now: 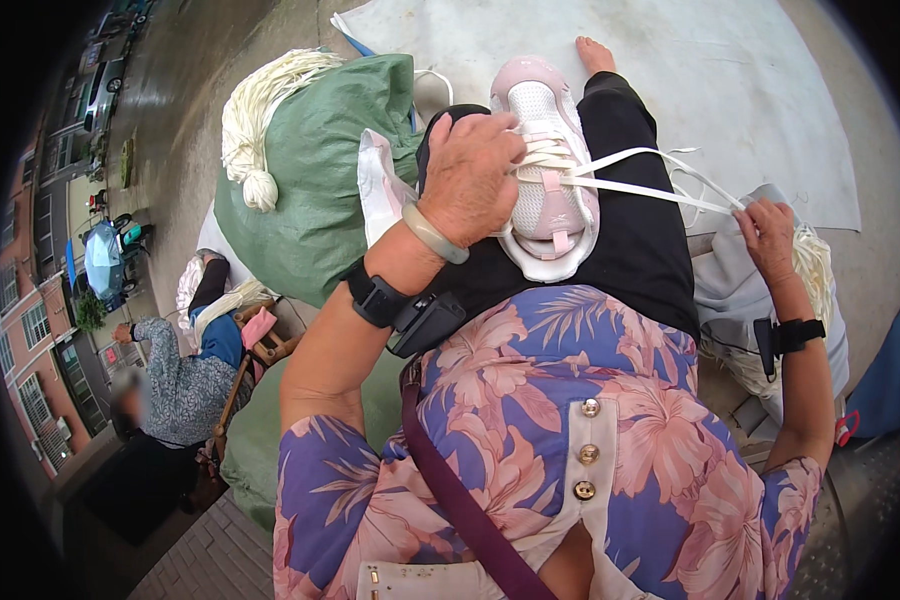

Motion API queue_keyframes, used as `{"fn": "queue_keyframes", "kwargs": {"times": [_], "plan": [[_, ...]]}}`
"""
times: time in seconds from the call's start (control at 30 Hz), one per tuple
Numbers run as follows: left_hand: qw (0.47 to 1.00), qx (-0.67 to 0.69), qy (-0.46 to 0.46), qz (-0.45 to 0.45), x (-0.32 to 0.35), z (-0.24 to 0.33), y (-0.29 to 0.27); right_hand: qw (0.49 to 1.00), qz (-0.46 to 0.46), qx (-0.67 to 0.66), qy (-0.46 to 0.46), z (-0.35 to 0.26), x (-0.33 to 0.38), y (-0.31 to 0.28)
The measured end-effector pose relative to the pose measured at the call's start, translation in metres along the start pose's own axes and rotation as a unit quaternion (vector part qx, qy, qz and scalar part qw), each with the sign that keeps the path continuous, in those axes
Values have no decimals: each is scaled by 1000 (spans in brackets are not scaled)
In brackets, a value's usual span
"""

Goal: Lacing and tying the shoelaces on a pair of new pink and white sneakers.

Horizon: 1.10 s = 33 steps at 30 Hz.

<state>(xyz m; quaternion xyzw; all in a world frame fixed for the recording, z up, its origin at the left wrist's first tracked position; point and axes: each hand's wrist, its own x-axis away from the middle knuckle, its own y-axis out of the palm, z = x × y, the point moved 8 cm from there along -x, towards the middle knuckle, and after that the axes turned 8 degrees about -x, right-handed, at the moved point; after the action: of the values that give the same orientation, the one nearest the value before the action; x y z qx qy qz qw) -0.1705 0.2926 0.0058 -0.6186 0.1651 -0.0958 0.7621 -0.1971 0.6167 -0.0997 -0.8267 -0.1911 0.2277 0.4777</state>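
A pink-and-white sports shoe (pixel 573 115) lies on the person's lap across black trousers (pixel 625 150), toe pointing away, heel loop nearest the body. The left hand (pixel 470 180) comes at it from the side, wrist bent, back of the hand up, fingers curved over the lacing; its fingertips are hidden, so I cannot tell whether that grip is clenched. The right hand (pixel 767 235) is held well out to the side, thumb and fingers pinching the flat white laces (pixel 650 188), which run taut from the shoe. The upper mixes open white mesh with smooth pink panels; a small mark near the heel is unreadable. Around the left wrist sits a pale, polished bangle (pixel 435 235). Beyond, a bulging green woven sack (pixel 320 160) carries a knotted bundle of cream cords (pixel 260 190), and a pale sheet (pixel 730 60) covers the ground ahead.
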Motion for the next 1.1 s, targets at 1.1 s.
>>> {"fn": "queue_keyframes", "kwargs": {"times": [1.1], "plan": [[990,66,20,127,26,14,25,989,34,20,-142,-200,-103,44]]}}
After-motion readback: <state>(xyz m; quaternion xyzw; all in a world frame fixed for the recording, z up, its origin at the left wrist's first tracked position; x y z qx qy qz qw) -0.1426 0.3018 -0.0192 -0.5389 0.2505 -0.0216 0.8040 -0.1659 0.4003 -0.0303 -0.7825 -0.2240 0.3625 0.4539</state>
